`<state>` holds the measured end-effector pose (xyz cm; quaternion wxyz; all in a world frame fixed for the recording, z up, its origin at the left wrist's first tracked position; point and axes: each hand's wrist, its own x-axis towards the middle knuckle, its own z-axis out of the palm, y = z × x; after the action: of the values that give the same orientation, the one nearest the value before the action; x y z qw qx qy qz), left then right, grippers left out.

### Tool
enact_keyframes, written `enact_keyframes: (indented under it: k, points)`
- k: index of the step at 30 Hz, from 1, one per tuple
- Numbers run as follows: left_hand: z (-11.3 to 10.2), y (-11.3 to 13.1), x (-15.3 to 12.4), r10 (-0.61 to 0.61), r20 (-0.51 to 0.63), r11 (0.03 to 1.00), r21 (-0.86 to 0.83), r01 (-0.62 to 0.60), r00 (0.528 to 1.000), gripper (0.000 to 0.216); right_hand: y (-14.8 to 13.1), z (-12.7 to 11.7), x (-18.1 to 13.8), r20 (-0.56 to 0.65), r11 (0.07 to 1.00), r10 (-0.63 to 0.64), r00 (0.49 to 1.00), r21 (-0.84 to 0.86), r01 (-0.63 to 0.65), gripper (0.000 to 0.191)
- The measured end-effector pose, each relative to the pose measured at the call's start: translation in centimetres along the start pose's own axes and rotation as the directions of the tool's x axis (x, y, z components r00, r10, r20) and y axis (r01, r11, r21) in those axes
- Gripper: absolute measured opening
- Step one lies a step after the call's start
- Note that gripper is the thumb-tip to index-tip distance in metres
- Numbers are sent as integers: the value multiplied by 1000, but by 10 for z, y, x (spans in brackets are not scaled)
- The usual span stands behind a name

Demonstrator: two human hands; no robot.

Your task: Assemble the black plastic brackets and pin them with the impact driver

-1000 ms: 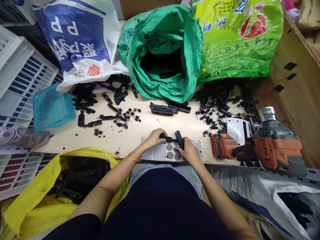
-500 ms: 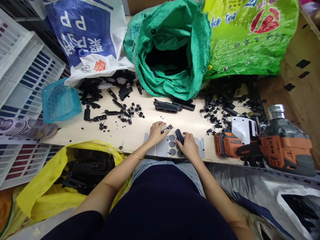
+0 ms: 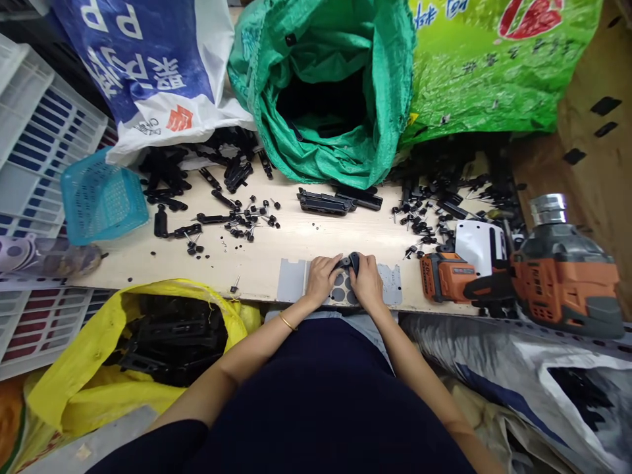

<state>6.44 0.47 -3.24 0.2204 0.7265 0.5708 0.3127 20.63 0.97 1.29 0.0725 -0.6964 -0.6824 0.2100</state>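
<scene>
Both my hands meet at the near edge of the workbench, over a grey metal plate (image 3: 292,280) with round dark holes. My left hand (image 3: 323,276) is closed on a small black plastic part (image 3: 351,261), which its fingers pinch from the left. My right hand (image 3: 368,283) grips the same black part from the right, fingers curled over it. The two hands touch each other around the part, so most of it is hidden.
Loose black parts and screws (image 3: 247,224) lie scattered on the bench. Two long black pieces (image 3: 326,201) lie before an open green sack (image 3: 326,99). An orange cordless driver (image 3: 553,280) sits at right, a teal basket (image 3: 101,201) at left, a yellow bag (image 3: 148,342) of black parts below.
My left hand moved right from the bench with a small black piece and joined my right hand. Both now close on the black part over the plate.
</scene>
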Motion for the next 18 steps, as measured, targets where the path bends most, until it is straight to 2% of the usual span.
enact_keyframes:
  k: [3,6,10,13,18]
  points:
    - [-1,0,7,31,26,999,20,-32,999,22,3,1,1,28,999,-37,999,26,36,40]
    - [-1,0,12,56,29,997,46,-57,998,20,6,2,1,4,997,-55,998,47,55,41]
    - [8,4,14,-82,-63,990,109,88,995,24,7,5,-1,7,989,-134,991,69,133,41]
    - [11,5,15,-106,-74,985,125,114,992,26,8,8,0,11,980,-172,985,101,170,42]
    - [2,-1,15,-40,-16,996,74,41,999,25,11,9,3,-36,976,-85,996,200,91,41]
